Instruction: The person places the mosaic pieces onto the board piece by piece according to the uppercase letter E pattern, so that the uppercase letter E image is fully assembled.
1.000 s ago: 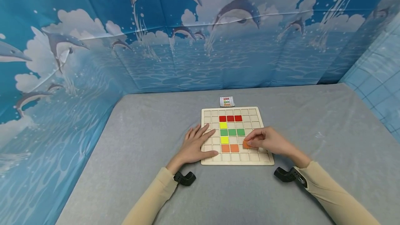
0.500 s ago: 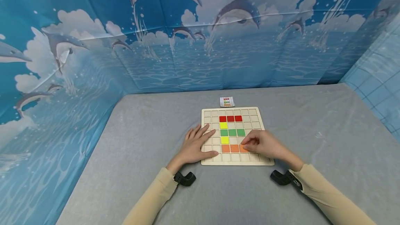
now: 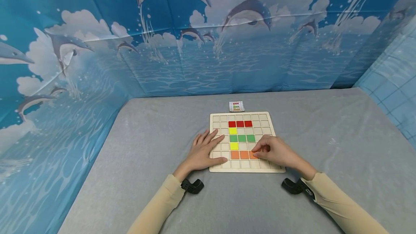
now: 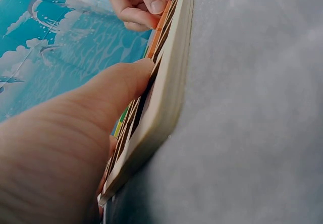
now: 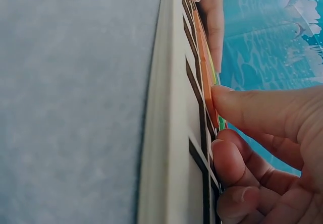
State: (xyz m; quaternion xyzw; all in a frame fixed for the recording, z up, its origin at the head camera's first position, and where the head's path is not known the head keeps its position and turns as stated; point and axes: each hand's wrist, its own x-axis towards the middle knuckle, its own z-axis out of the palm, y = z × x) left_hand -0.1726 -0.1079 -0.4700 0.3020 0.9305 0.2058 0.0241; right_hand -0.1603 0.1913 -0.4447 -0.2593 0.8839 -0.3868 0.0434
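A wooden grid board (image 3: 269, 170) lies on the grey-covered table. My left hand (image 3: 202, 153) rests on its left side with fingers spread, the thumb near the bottom rows. Three orange square tiles (image 3: 239, 155) sit side by side in a lower row. At the rightmost orange tile (image 3: 253, 155), my right hand (image 3: 274, 151) has thumb and forefinger together, pinching it as it lies in its cell. The right wrist view has the thumb (image 5: 242, 105) on that tile (image 5: 207, 90), other fingers curled beside it. Red tiles (image 3: 240, 124), yellow tiles (image 3: 233, 131) and green tiles (image 3: 242, 138) fill cells above.
Behind the board lies a small card (image 3: 236, 106) printed with a coloured grid pattern. A dolphin-print curtain (image 3: 208, 64) hangs along the table's back and left. Dark wrist mounts (image 3: 192, 186) sit on both forearms.
My right hand has moved slightly left and brought the third orange tile from above the board into the cell beside the other two. My left hand stays put.
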